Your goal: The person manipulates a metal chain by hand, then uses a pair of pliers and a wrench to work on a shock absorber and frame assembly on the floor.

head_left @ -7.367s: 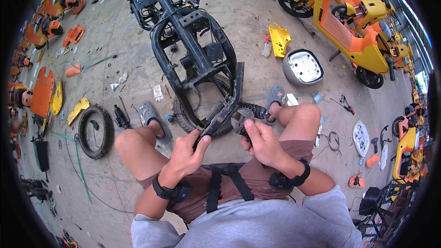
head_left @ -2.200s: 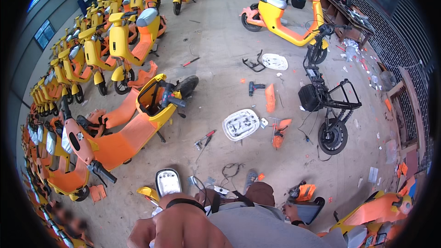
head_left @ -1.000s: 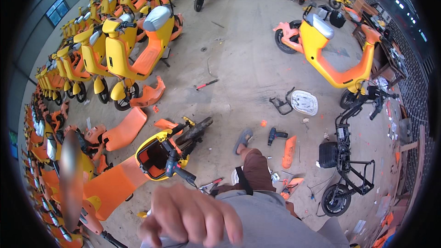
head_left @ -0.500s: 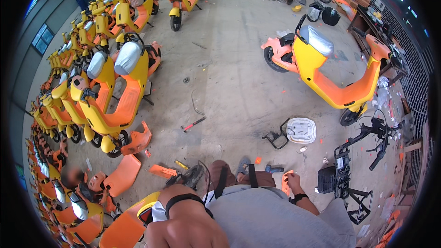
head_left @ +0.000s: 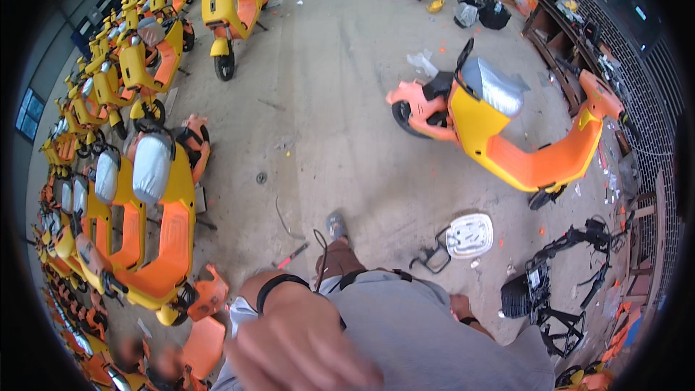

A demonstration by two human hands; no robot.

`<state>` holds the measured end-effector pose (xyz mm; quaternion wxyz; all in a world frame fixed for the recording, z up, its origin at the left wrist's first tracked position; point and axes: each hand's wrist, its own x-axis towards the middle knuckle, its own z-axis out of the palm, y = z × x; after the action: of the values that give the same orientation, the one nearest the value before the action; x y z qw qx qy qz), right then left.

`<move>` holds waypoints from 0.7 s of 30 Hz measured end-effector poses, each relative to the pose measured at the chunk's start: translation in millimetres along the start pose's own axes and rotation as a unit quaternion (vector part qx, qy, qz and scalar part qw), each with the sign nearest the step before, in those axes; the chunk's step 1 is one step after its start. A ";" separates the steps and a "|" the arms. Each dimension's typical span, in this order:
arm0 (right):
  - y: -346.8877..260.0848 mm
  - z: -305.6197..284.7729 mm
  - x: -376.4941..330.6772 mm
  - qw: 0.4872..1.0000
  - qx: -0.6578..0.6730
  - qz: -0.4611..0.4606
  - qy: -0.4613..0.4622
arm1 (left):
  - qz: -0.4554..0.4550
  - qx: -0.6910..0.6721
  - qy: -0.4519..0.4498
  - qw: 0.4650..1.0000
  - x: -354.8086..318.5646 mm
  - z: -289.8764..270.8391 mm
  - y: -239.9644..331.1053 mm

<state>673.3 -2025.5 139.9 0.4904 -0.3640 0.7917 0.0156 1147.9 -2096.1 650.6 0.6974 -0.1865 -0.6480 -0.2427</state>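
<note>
My left hand [head_left: 304, 344] is raised close at the bottom centre, back of the hand and knuckles toward me, with a dark band round the wrist. Its fingers are blurred and partly cut off, so whether it holds anything does not show. A thin black cable [head_left: 319, 242] loops up beside that wrist. My right hand [head_left: 460, 307] hangs by my right side, partly behind my grey shirt, also banded at the wrist; its fingers are hidden. Nearest to it lie a white plastic seat-like tray [head_left: 470, 237] and a black metal frame [head_left: 432, 255] on the floor.
A yellow-orange scooter [head_left: 499, 146] stands ahead right, a bare black scooter frame [head_left: 537, 282] nearer right. Scooter rows fill the left, beside an orange panel [head_left: 210, 295]. A red-and-black hammer [head_left: 292, 255] lies near my foot [head_left: 336, 226]. A cluttered bench [head_left: 561, 47] lines the right wall.
The view has shifted as my body moved, and one foot is now farther forward. My right hand, earlier at an orange piece, is now drawn in by my side; that piece is out of sight.
</note>
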 end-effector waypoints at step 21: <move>-552.1 68.2 215.2 0.975 -0.126 -0.181 -0.014 | -0.253 0.317 -0.366 0.838 101.2 -504.3 -287.9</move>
<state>997.5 -2525.8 118.4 0.4460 -0.5596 0.6978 0.0315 1395.3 -2629.8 690.0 0.3450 0.1399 -0.9220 -0.1059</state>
